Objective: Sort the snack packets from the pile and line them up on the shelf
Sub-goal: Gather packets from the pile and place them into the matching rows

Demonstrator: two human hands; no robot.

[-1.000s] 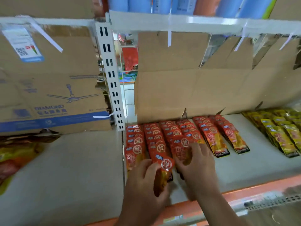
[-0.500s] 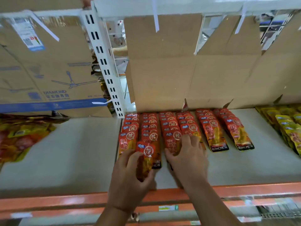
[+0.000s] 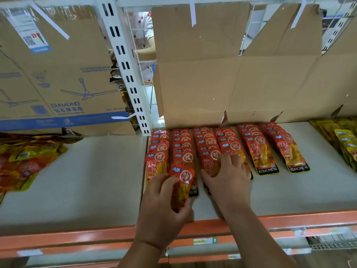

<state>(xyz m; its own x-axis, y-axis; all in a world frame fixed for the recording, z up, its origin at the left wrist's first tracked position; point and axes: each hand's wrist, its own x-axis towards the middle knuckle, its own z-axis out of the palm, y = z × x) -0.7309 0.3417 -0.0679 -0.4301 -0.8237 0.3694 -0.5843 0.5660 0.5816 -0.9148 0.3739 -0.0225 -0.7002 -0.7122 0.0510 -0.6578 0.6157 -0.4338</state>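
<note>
Fingers (image 3: 170, 183) of the left hand (image 3: 164, 207) curl round a red snack packet (image 3: 183, 176) at lower centre, apparently bringing it to the front of the second row; the right hand (image 3: 229, 176), fingers spread flat, presses the neighbouring rows (image 3: 207, 142), likely to stop them sliding; the unsorted pile (image 3: 25, 161) lies at the shelf's (image 3: 96, 171) far left.

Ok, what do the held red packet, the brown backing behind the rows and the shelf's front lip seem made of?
Red packet: glossy plastic or foil film; it shows glare and crinkles. Backing: matte brown cardboard, with fold creases and torn flaps. Front lip: smooth orange, probably painted metal, though unsure.
</note>
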